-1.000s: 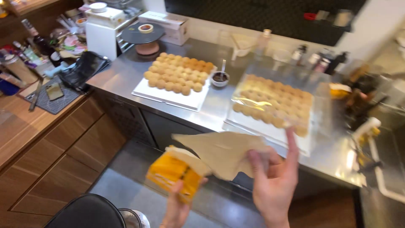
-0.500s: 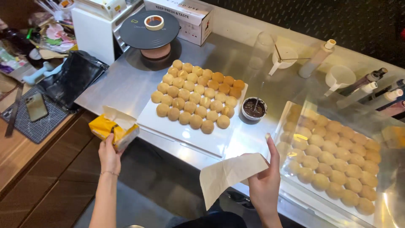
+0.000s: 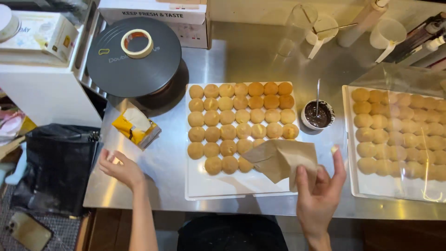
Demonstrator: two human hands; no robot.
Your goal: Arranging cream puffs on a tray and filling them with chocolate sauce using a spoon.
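Right hand (image 3: 319, 186) pinches a folded sheet of brown paper (image 3: 282, 159) between thumb and fingers, holding it just above the near edge of the white tray (image 3: 204, 188) so it clears the rows of round golden pastries (image 3: 241, 125). Left hand (image 3: 120, 168) hovers open and empty over the steel counter (image 3: 162, 160), just near the yellow tissue box (image 3: 135, 128) lying tilted there.

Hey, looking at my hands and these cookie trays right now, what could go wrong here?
The brown paper sheet in your right hand hangs over the cookies and could drag some off the white tray. The spoon stands in the chocolate cup close by; a swing might tip it.
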